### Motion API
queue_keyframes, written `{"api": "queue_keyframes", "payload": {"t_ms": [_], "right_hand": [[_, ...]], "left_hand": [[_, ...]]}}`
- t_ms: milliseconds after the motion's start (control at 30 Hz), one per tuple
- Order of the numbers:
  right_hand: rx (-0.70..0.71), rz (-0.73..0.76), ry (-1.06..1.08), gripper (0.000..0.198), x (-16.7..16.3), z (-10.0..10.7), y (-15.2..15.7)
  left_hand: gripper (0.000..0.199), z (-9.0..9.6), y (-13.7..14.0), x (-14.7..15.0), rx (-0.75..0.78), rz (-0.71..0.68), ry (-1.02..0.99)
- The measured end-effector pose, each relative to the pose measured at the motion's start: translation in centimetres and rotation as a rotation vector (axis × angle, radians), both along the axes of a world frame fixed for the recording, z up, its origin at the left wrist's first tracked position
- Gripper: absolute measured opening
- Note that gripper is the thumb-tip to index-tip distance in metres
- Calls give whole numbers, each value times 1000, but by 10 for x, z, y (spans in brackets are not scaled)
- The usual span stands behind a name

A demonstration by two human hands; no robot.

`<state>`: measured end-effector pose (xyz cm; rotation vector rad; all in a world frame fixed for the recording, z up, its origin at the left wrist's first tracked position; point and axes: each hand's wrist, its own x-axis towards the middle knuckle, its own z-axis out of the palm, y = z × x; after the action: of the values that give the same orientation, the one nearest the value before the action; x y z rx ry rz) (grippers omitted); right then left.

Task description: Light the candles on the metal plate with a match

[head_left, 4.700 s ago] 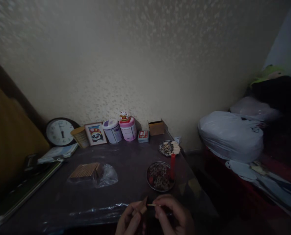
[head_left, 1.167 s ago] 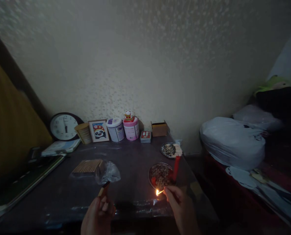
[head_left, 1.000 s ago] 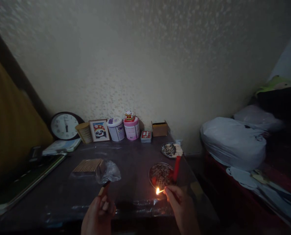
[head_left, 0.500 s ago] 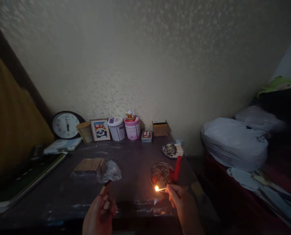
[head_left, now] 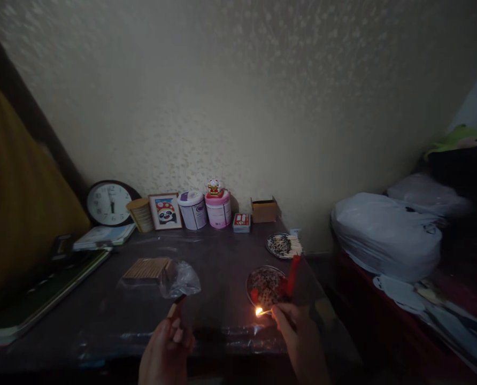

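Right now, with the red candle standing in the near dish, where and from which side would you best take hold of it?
Probably the bare upper shaft of the red candle, pinched from the right or from above. It stands tilted at the right edge of the near dish, its foot hidden among litter there. The right hand holds a burning match near the dish's front edge, so avoid coming from there.

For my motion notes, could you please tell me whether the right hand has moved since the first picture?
Yes. The right hand, pinching a lit match, has moved forward to the near rim of the dish.
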<state>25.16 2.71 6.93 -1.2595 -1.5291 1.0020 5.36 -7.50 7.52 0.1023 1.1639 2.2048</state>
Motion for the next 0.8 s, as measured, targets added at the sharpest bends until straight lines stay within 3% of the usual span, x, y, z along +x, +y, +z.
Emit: {"api": "queue_keyframes", "payload": {"t_ms": [167,433,633,800], "right_hand": [[-30,27,-25,31,0,-2,3],[-38,33,23,30,-3,4,4],[-125,-15,141,30,-7,-2,7],[-53,-22,140,29,-9,-7,15]], "left_hand": [[35,-4,1,0,37,-19,-32],[43,9,2,1,-50,85,-173],[41,2,5,-2,32,11,-166],[47,3,7,-3,35,-18,-264]]}}
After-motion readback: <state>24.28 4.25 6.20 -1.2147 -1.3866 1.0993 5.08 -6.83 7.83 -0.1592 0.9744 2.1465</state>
